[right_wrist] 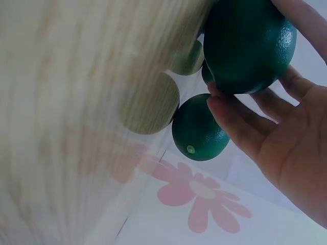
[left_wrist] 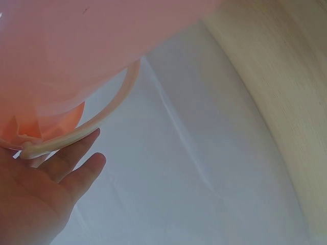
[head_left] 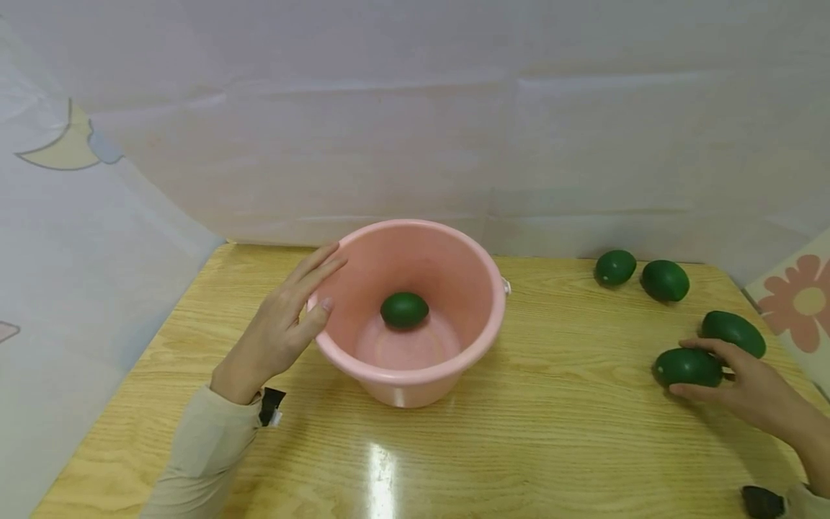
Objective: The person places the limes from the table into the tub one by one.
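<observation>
My left hand (head_left: 279,324) rests on the left rim of a pink bucket (head_left: 489,339), its fingers fairly straight. In the left wrist view, fingers (left_wrist: 84,173) extend beside the bucket's pale handle (left_wrist: 115,104). Inside, on the bucket's floor, lies one dark green oval fruit (head_left: 404,311). At the right, my right hand (head_left: 755,382) holds another smooth green fruit (head_left: 687,367) between thumb and fingers. Whether that fruit touches the table is unclear. Just behind it lies a similar green fruit (head_left: 734,333), also seen below the held fruit (right_wrist: 250,46) in the right wrist view.
Two more green fruits, a left one (head_left: 614,268) and a right one (head_left: 665,280), lie near the back right edge of the wooden table (head_left: 551,440). A pale sheet (head_left: 415,130) hangs behind the table. Flower-printed cloth (head_left: 804,303) borders its right side.
</observation>
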A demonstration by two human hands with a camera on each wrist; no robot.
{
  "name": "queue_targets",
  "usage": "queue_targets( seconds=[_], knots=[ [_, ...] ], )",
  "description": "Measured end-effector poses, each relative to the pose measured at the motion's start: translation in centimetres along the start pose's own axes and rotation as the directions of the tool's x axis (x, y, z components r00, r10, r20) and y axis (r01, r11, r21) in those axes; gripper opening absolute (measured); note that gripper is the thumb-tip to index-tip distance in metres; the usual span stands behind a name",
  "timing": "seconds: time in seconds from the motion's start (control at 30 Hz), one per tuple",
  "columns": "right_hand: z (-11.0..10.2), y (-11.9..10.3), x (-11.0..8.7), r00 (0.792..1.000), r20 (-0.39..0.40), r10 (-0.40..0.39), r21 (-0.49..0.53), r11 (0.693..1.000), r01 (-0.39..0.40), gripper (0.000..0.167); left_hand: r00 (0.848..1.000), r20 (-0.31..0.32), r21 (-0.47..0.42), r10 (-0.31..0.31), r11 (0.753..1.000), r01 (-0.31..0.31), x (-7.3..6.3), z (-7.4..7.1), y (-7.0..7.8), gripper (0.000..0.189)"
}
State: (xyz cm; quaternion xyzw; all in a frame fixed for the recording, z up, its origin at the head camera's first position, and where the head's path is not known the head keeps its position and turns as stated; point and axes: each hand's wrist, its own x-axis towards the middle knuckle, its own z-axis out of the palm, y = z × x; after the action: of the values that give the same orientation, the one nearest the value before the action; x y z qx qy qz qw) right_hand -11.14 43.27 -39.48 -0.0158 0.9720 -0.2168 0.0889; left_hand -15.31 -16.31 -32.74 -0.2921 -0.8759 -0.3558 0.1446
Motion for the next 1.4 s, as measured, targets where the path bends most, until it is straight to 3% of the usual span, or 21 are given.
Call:
queue_targets(
  seconds=[0.1, 0.37, 0.63, 0.9, 1.17, 1.4],
  knots=[
    [0.1, 0.1, 0.0, 1.0, -0.008, -0.005, 0.003, 1.0, 0.005, 0.082, 1.0, 0.0, -0.003, 0.0, 1.0, 0.0, 0.0, 0.0, 0.0, 0.055],
    [0.6, 0.0, 0.0, 0.99, -0.091, -0.111, -0.031, 0.994, 0.108, 0.073, 1.0, 0.0, 0.004, 0.009, 1.0, -0.009, 0.0, 0.0, -0.1, 0.056],
    [0.3, -1.0, 0.0, 0.988, -0.109, -0.107, -0.031, 0.994, 0.104, 0.072, 1.0, 0.001, 0.008, 0.003, 1.0, -0.003, 0.1, -0.1, -0.1, 0.054],
    [0.1, -2.3, -0.5, 0.975, -0.189, -0.116, -0.058, 0.993, 0.107, 0.074, 1.0, -0.003, 0.016, 0.008, 1.0, -0.008, 0.0, 0.0, -0.1, 0.056],
    [0.2, -4.3, -0.4, 0.944, -0.301, -0.136, -0.051, 0.991, 0.126, 0.076, 1.0, -0.001, 0.01, 0.01, 1.0, -0.01, 0.0, 0.0, 0.0, 0.056],
    [-0.2, -6.2, -0.5, 0.909, -0.372, -0.187, 0.001, 0.98, 0.201, 0.071, 1.0, 0.002, 0.015, 0.004, 1.0, -0.004, -0.1, 0.0, 0.0, 0.055]
  ],
)
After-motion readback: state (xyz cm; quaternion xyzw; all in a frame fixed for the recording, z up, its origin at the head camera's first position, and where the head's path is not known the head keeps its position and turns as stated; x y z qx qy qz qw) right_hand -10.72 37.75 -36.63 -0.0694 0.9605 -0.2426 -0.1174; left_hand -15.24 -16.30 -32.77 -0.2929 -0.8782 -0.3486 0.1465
